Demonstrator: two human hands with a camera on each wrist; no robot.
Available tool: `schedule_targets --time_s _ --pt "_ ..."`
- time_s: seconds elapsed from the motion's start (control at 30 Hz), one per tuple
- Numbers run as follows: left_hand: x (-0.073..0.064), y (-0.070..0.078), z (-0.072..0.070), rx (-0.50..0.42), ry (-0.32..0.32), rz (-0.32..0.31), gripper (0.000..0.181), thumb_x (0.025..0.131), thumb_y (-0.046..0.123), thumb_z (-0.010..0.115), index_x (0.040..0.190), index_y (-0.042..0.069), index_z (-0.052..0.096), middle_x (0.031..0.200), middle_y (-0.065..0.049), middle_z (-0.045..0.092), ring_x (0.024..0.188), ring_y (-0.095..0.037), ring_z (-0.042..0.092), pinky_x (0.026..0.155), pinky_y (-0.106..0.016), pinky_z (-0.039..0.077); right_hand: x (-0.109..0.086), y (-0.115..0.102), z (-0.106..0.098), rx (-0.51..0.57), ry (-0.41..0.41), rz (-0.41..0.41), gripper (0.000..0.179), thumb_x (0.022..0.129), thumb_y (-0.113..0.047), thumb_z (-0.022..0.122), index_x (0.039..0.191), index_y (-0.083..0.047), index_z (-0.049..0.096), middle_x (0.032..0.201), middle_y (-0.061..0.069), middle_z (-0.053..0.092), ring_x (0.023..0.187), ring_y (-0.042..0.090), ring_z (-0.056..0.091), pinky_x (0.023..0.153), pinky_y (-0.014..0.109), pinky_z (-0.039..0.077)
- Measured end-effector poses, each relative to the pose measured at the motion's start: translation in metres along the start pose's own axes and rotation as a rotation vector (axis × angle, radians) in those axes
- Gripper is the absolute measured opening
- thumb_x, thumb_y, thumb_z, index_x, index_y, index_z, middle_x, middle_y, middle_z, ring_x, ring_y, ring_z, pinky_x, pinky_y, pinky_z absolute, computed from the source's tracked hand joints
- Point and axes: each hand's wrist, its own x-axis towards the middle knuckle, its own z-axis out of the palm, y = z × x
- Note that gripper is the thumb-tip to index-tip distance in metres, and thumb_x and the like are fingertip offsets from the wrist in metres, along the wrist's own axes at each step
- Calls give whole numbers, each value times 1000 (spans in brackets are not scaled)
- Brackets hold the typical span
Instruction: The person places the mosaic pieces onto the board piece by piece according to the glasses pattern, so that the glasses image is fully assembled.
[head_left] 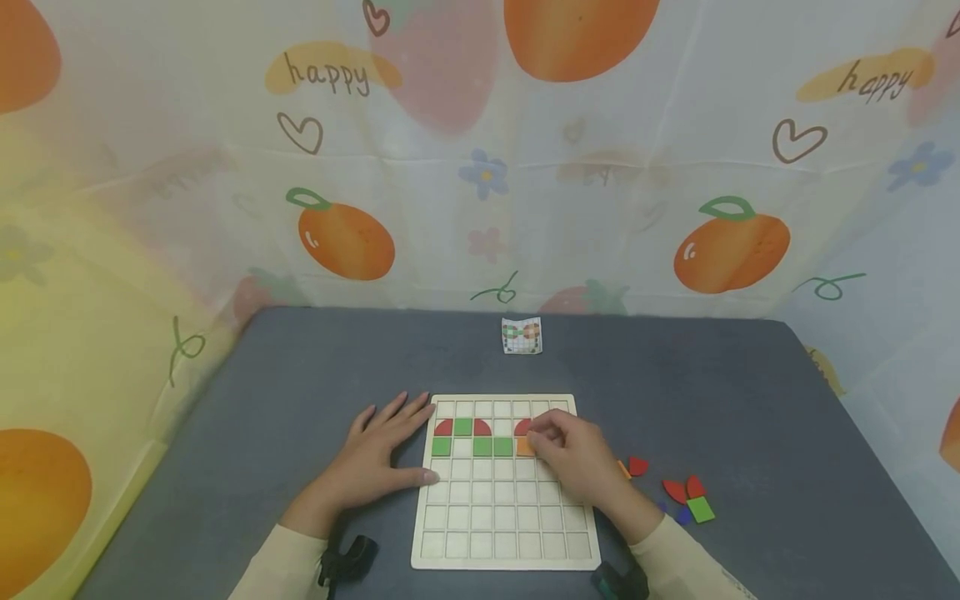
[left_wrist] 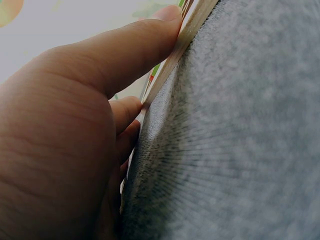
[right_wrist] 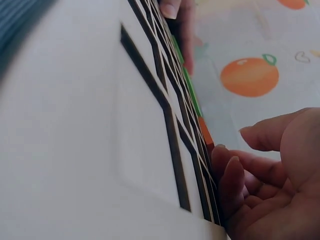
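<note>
1. Pale wood in the head view: a gridded board (head_left: pixel 504 521), flat on the grey desk (head_left: pixel 787 417) and central between both arms, presumably for easy reach from either side.
2. In cells of its upper rows, green squares (head_left: pixel 502 447), red rounded pieces (head_left: pixel 481 429) and an orange piece (head_left: pixel 523 448), seated inside the grid lines, likely to stay aligned.
3. At the left edge, the left hand (head_left: pixel 375 462), with fingers straight and spread and thumb well apart, probably for steadying the board.
4. Over the right part, the right hand (head_left: pixel 577 458), with bent fingers at a red piece (head_left: pixel 521 427) just above the orange one.
5. Right of the board, loose red pieces (head_left: pixel 674 490) and a loose green square (head_left: pixel 701 509), perhaps for a short reach; beyond the far edge, a small printed card (head_left: pixel 521 336), apparently for viewing without handling.
6. In the left wrist view, thumb extended against the board's side, bracing rather than clasping.
7. In the right wrist view, curled fingers low beside the red and orange, with a gap to the upper digit; impossible to tell whether pinching anything.
</note>
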Motion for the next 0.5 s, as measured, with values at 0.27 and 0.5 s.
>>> schedule_targets --time_s 0.27,0.5 --pt "0 1 -2 -1 2 4 103 89 71 80 171 21 42 177 2 30 164 -33 17 123 -70 0 -1 1 -3 20 -41 -26 8 107 -16 72 110 -16 80 88 -9 68 81 13 63 76 35 53" --pt "0 1 -1 -4 0 0 103 89 70 80 171 22 42 177 3 30 165 -33 16 123 -70 0 -2 5 -6 102 -88 -26 12 110 -22 69 114 -15 79 91 -2 71 83 18 67 79 36 54"
